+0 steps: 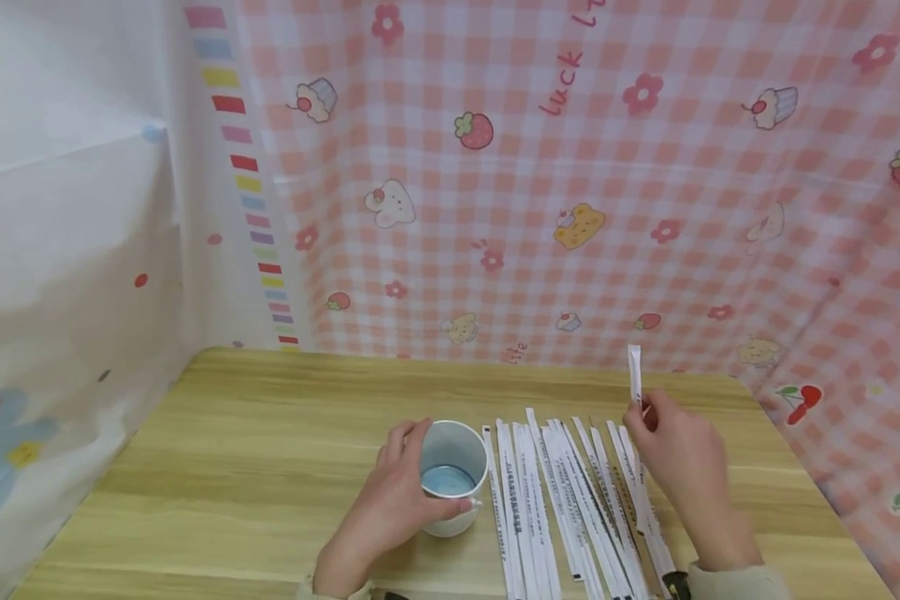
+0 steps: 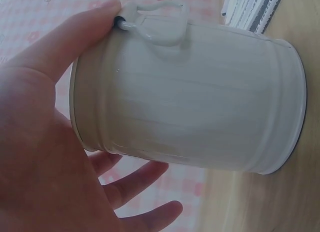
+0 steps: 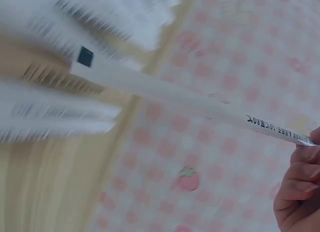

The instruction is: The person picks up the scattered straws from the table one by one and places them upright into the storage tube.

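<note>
A white cup [image 1: 459, 446] with a pale blue inner bottom stands on the table, its mouth tilted towards the head camera. My left hand [image 1: 392, 498] holds it by the rim, thumb near the small loop handle [image 2: 160, 39] and fingers on the far side. My right hand [image 1: 682, 454] pinches a long white wrapped straw [image 1: 634, 371], raised above the right edge of a row of similar straws [image 1: 562, 492]. The right wrist view shows the held straw [image 3: 190, 99] with small dark print and a black square at one end.
The wood-grain table [image 1: 270, 467] runs up to a pink checked cloth [image 1: 525, 183] hanging behind it. A white printed sheet [image 1: 82, 250] hangs at the left. The straws lie side by side just right of the cup, some overlapping.
</note>
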Tool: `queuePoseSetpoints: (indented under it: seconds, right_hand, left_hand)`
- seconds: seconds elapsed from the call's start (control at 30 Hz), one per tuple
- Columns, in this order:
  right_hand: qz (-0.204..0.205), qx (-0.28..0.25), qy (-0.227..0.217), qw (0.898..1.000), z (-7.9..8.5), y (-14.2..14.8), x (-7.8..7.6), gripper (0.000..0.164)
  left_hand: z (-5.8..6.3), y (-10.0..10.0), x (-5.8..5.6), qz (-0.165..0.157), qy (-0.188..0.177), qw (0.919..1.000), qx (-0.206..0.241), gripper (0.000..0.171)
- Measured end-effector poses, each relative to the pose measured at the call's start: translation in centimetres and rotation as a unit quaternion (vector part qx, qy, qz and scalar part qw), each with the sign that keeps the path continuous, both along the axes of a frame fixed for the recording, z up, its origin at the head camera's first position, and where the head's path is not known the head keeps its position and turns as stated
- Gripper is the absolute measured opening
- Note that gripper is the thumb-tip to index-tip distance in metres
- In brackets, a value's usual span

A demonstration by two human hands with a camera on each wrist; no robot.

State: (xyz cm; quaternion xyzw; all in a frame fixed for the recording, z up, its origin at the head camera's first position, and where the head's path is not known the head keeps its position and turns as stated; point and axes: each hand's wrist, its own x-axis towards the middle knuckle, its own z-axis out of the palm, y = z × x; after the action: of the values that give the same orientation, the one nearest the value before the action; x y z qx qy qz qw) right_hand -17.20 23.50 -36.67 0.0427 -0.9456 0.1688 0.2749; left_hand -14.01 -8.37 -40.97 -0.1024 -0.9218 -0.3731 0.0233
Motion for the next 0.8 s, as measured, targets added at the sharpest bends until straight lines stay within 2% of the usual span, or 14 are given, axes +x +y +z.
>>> queuePoseSetpoints:
  seconds: [0.1, 0.23, 0.5, 0.73, 0.8]
  right_hand:
    - [0.015, -0.018, 0.082, 0.996, 0.6, -1.5, 0.5, 0.010]
    - [0.027, -0.057, 0.152, 0.986, 1.1, -3.3, 1.1, 0.008]
    - [0.057, -0.161, 0.229, 0.958, 1.5, -6.2, 2.5, 0.007]
    - [0.095, -0.230, 0.288, 0.924, 1.5, -8.6, 4.5, 0.008]
    - [0.105, -0.248, 0.293, 0.917, 1.5, -9.1, 4.8, 0.009]
  left_hand:
    - [0.1, 0.0, 0.0, -0.005, -0.005, 1.0000, -0.002, 0.105]
    - [0.2, -0.1, -0.1, -0.010, -0.005, 0.9998, -0.014, 0.106]
    - [0.4, -0.3, -0.1, -0.011, -0.021, 0.9997, -0.010, 0.106]
    - [0.3, -0.1, 0.1, -0.008, -0.033, 0.9994, -0.006, 0.107]
    - [0.2, -0.1, 0.1, -0.007, -0.033, 0.9994, -0.007, 0.108]
